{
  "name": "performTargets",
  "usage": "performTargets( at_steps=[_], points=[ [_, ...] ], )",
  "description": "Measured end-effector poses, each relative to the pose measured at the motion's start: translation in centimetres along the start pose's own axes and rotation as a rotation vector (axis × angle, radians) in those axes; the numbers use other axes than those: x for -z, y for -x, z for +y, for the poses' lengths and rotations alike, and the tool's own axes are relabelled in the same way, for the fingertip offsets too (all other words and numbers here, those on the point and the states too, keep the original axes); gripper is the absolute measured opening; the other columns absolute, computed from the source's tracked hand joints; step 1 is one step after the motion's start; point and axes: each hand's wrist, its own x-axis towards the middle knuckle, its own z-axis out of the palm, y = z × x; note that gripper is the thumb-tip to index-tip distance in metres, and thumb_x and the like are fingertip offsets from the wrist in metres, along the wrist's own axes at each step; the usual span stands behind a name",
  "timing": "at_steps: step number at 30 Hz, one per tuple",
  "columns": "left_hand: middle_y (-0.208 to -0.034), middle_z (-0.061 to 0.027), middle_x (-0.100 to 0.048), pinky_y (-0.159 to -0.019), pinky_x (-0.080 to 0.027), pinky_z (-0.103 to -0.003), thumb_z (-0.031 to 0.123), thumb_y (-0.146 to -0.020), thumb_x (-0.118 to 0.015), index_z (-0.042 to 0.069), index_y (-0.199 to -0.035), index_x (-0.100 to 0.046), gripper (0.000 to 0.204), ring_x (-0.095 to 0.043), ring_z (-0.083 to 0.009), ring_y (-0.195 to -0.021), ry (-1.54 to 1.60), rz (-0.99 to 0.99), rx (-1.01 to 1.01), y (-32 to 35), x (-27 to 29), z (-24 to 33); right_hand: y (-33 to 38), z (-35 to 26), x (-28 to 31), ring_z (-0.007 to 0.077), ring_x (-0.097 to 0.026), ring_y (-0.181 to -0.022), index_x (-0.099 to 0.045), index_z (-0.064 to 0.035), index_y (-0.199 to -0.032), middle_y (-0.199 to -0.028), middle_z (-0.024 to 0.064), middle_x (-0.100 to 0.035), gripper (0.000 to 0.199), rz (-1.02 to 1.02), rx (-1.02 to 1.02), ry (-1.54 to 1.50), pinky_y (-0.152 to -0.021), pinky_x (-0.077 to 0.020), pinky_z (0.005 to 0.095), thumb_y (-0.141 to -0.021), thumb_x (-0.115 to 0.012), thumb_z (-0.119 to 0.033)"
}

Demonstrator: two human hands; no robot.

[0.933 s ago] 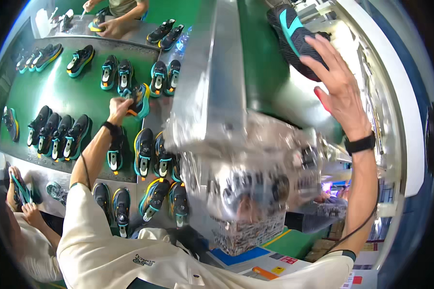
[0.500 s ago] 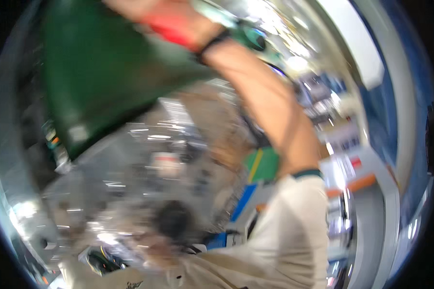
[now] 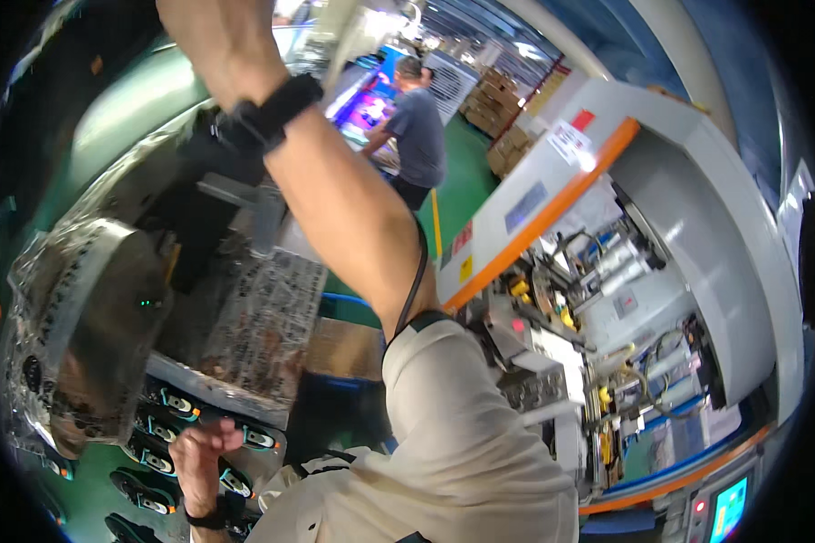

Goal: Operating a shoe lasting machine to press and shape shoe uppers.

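Observation:
My right arm reaches up across the picture, a black band on its wrist. My right hand (image 3: 222,41) is cut off by the top edge, so its fingers and anything in them are hidden. Low on the left, my left hand (image 3: 199,457) has its fingers loosely spread and holds nothing that I can see. Close around it are several dark shoes (image 3: 142,490) with white, teal and orange details. Above that hand stands a metal housing (image 3: 109,312) partly covered in clear plastic film, beside a film-wrapped metal surface (image 3: 258,326).
On the right stands a large grey machine (image 3: 706,172) with an orange edge, exposed mechanisms and a lit screen (image 3: 729,511). A co-worker (image 3: 417,136) stands farther off by a purple-lit station (image 3: 369,110). Cardboard boxes (image 3: 493,100) are stacked beyond the green floor.
The view has swung and sharpened from heavy blur. The large green panel beside my raised hand is out of sight. My left hand now shows plainly beside the shoes.

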Motion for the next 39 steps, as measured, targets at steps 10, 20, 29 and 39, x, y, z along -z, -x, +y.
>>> performTargets(
  at_steps=[10, 20, 29, 39],
  points=[
    [-0.131, -0.0225, -0.057, -0.084, -0.056, -0.050, 0.064, -0.094, -0.044, 0.003, -0.138, -0.049, 0.076, -0.065, -0.0384, -0.103, 0.677, -0.548, 0.481, 0.3, -26.6, -4.0, 22.8, -19.0, 33.0, 0.0131, -0.066, -0.088, -0.072, 0.0035, -0.100, -0.094, 0.0096, -0.072, 0.027, -0.020, -0.896, 0.244, -0.078, -0.0519, 0.0295, -0.086, -0.073, -0.020],
    [-0.137, -0.0090, -0.055, -0.102, -0.043, -0.031, 0.019, -0.099, -0.055, -0.006, -0.151, -0.033, 0.062, -0.055, -0.0138, -0.119, 0.010, -0.785, 0.359, 7.2, -47.5, -23.0, 43.3, -47.1, 52.6, 0.0197, -0.060, -0.109, -0.040, 0.0023, -0.146, -0.131, 0.0131, -0.056, 0.063, 0.810, -0.970, 0.048, -0.092, -0.0507, 0.0307, -0.092, -0.061, -0.020],
    [-0.102, -0.0039, -0.067, -0.079, -0.048, -0.024, 0.038, -0.099, -0.062, -0.008, -0.130, -0.059, 0.055, -0.059, -0.0081, -0.091, -0.487, -1.336, 0.538, 17.7, -65.8, -41.7, 51.1, -68.9, 62.9, 0.0125, -0.061, -0.091, -0.058, -0.0045, -0.127, -0.105, 0.0050, -0.064, 0.050, 1.549, -0.921, 0.882, -0.084, -0.0504, 0.0268, -0.080, -0.074, -0.004],
    [-0.102, -0.0289, -0.069, -0.087, -0.052, -0.048, 0.037, -0.079, -0.075, -0.006, -0.105, -0.063, 0.052, -0.066, -0.0418, -0.101, -0.926, -1.256, -0.036, 24.4, -81.6, -70.0, 52.0, -83.4, 62.7, 0.0148, -0.061, -0.100, -0.057, 0.0036, -0.124, -0.115, 0.0072, -0.061, 0.050, 1.680, -0.668, 1.496, -0.094, -0.0495, 0.0292, -0.075, -0.067, 0.003]
  ],
)
